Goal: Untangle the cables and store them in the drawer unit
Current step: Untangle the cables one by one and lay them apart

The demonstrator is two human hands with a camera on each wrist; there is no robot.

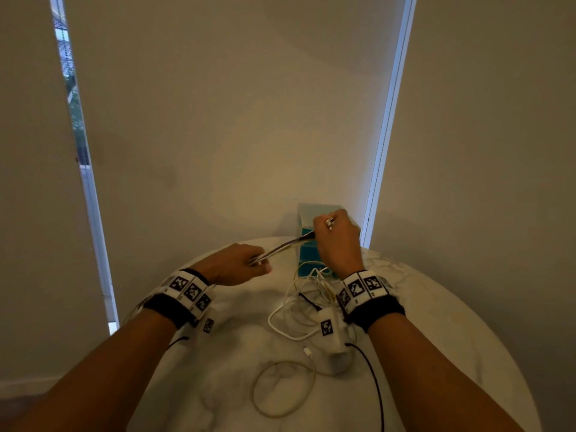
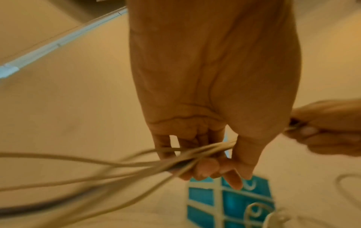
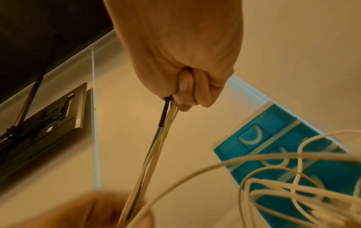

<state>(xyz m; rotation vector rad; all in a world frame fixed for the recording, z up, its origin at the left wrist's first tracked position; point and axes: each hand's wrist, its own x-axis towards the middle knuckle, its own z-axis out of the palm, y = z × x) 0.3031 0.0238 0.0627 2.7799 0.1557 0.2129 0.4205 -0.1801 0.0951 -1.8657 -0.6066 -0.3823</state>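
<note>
Cables (image 1: 285, 245) run taut in a bundle between the two hands, above the tabletop (image 1: 436, 322). At the left, the left hand (image 1: 237, 265) has its fingers (image 2: 207, 168) curled round the pale strands, pinching them against the thumb; from the left wrist view more strands trail loose out of that grip, blurred. The bundle rises to the right, several white cords with one dark one (image 3: 164, 111) among them. The right hand (image 1: 338, 241) is held higher, its fist clenched on the bundle's other end, and a small metal plug tip (image 1: 330, 223) sticks out above the knuckles. Behind that hand, at the tabletop's far edge, stands the blue drawer unit (image 1: 307, 266), its drawers pushed in as far as the wrist views show. Below the right wrist lies a white tangle (image 1: 299, 310) with a charger block (image 1: 335, 335), and nearer the person a loose white loop (image 1: 282, 389) and a black cord (image 1: 375, 385) lie flat on the marble.
</note>
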